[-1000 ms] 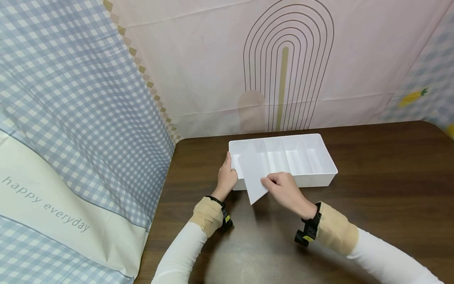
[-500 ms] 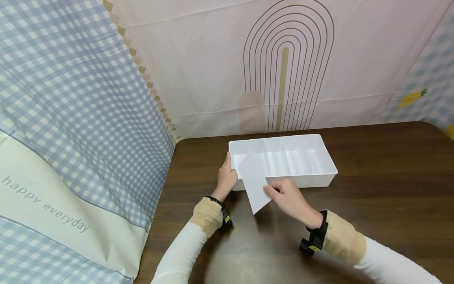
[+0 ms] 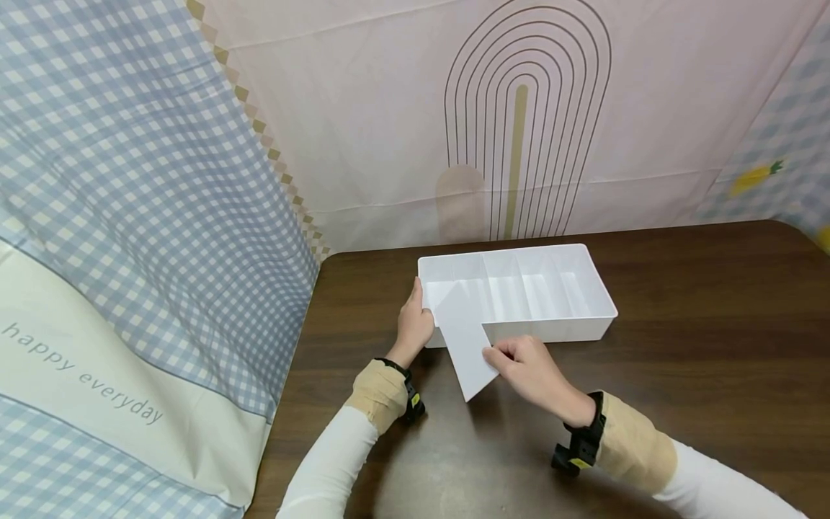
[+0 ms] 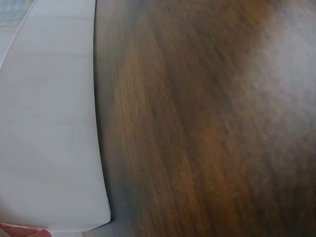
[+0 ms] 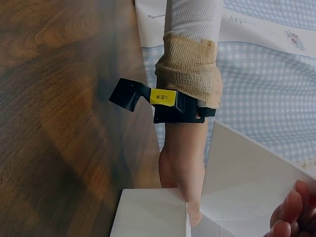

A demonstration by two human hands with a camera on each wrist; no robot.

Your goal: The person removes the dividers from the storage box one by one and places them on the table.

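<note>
A long white divided box (image 3: 551,331) lies on the table. My left hand (image 3: 413,328) grips its left end; the right wrist view shows the thumb of this left hand (image 5: 182,163) over the rim. With thumb and fingers my right hand (image 3: 528,367) pinches a flat white panel (image 3: 468,353) by its right edge. The panel is tilted, its far part over the left compartments and its near corner past the box's front wall. Whether it touches the box I cannot tell. In the left wrist view the box's wall (image 4: 49,123) fills the left side.
The box stands on a dark brown wooden table (image 3: 700,346), close to its back edge. A printed cloth (image 3: 376,130) hangs behind, and a blue checked cloth (image 3: 162,158) hangs along the left side.
My right hand has drawn back toward me and slightly right, bringing the panel with it. More of the panel now sticks out past the box's front. The left hand and box look unmoved.
</note>
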